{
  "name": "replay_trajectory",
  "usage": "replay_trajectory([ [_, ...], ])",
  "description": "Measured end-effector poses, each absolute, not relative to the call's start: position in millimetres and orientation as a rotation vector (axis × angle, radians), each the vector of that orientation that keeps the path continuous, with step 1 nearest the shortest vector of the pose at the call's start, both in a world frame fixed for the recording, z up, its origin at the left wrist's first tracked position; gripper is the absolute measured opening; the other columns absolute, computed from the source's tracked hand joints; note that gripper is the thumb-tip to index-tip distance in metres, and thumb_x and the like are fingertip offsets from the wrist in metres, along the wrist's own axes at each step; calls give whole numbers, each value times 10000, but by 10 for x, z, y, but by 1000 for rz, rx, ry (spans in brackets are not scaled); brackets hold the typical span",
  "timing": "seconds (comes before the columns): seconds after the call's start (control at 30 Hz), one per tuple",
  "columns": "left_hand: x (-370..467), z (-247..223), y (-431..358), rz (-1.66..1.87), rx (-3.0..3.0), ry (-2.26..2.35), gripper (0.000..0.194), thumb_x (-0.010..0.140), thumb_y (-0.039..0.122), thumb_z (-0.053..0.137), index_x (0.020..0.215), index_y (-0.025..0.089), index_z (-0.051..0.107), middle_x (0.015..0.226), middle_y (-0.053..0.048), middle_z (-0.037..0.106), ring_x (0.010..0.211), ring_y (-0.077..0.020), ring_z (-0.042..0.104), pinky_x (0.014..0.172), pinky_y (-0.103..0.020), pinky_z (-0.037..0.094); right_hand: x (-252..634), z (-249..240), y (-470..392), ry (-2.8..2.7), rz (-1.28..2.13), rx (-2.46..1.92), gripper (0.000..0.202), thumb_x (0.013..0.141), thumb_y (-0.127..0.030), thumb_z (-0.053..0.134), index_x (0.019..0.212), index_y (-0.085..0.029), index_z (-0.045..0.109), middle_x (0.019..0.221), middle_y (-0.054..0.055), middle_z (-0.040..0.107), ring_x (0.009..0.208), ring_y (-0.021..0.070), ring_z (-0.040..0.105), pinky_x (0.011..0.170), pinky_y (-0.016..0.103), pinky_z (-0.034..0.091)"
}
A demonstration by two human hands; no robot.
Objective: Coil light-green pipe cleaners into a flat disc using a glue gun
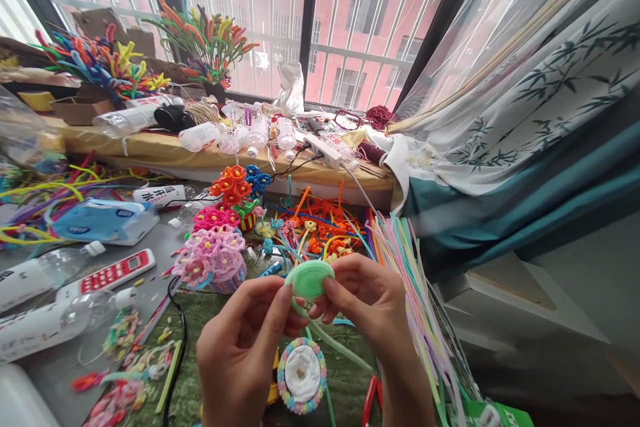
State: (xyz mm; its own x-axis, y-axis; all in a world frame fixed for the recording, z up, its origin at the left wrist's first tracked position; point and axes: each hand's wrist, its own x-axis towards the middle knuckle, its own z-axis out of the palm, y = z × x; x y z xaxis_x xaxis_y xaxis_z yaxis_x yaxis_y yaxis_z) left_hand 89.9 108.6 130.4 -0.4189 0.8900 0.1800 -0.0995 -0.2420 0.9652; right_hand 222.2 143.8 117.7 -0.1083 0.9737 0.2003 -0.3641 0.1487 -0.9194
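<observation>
A flat spiral disc of light green pipe cleaner (309, 281) is pinched between both hands above the table. My left hand (245, 340) grips its left edge between thumb and forefinger. On the other side, the thumb and fingers of my right hand (373, 300) press its right edge. From the coil a loose green tail hangs down to the right. Below the hands sits a small round pot (286, 380) with a pastel beaded-looking rim and white stuffing. Red-handled pliers or scissors (371, 400), partly hidden, lie near my right wrist.
Pink pipe-cleaner flowers (213, 257) stand left of the hands, with orange flowers (231, 185) behind. Loose pastel pipe cleaners (407, 280) lie in a bundle at right. Plastic bottles (55, 323), a red-and-white calculator-like device (113, 273) and a tissue pack (103, 220) fill the left.
</observation>
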Motion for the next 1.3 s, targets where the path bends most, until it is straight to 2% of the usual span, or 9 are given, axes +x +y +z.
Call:
replay_trajectory([
  [0.17,852,1245,1119,1747,1083,1253,34,802,210,765,812,234,744,597,59,738,489,-113,689,508,-146,583,2196,1213,1440,-1115,1347,-762,143,829,-270,848,839,-194,727,654,-8,776,536,127,748,520,154,616],
  [0.3,877,1230,1136,1798,1055,1323,61,805,271,781,799,223,743,592,45,740,487,-123,690,518,-168,589,2211,1173,1465,-1145,1308,-789,143,837,-282,840,832,-191,730,691,7,780,549,126,742,547,172,609],
  [0.43,921,1233,1143,1817,1016,1345,58,801,274,778,795,228,743,601,44,743,488,-117,684,531,-167,584,2239,1115,1500,-1223,1275,-793,116,821,-248,852,846,-199,751,683,-1,767,590,127,738,519,156,566],
  [0.53,924,1235,1147,1822,1013,1324,20,804,226,755,803,241,742,602,54,746,501,-114,689,531,-157,575,2227,1114,1511,-1203,1250,-806,114,808,-225,864,834,-211,754,658,-30,751,574,93,714,517,123,530],
  [0.73,927,1257,1145,1810,996,1349,57,784,252,783,806,233,734,619,46,751,526,-140,716,553,-189,596,2169,1138,1507,-1130,1292,-797,165,806,-267,872,801,-200,721,661,-30,755,529,62,679,460,87,482],
  [0.93,856,1216,1185,1760,1010,1304,88,760,255,813,800,220,742,664,41,761,561,-134,731,579,-167,609,2157,1152,1513,-1101,1371,-737,219,818,-306,862,787,-189,680,643,-8,755,530,99,713,470,120,531],
  [1.13,766,1187,1224,1664,1027,1237,139,770,323,819,813,209,751,683,28,755,571,-125,714,586,-161,604,2137,1165,1523,-1075,1416,-696,227,808,-292,872,777,-191,672,680,-5,774,574,106,736,521,136,566],
  [1.3,801,1249,1218,1665,1008,1261,82,776,283,780,774,210,743,664,41,714,612,-114,667,609,-153,564,2246,1125,1538,-1177,1442,-726,201,802,-278,876,792,-189,697,687,-11,767,610,94,720,569,138,561],
])
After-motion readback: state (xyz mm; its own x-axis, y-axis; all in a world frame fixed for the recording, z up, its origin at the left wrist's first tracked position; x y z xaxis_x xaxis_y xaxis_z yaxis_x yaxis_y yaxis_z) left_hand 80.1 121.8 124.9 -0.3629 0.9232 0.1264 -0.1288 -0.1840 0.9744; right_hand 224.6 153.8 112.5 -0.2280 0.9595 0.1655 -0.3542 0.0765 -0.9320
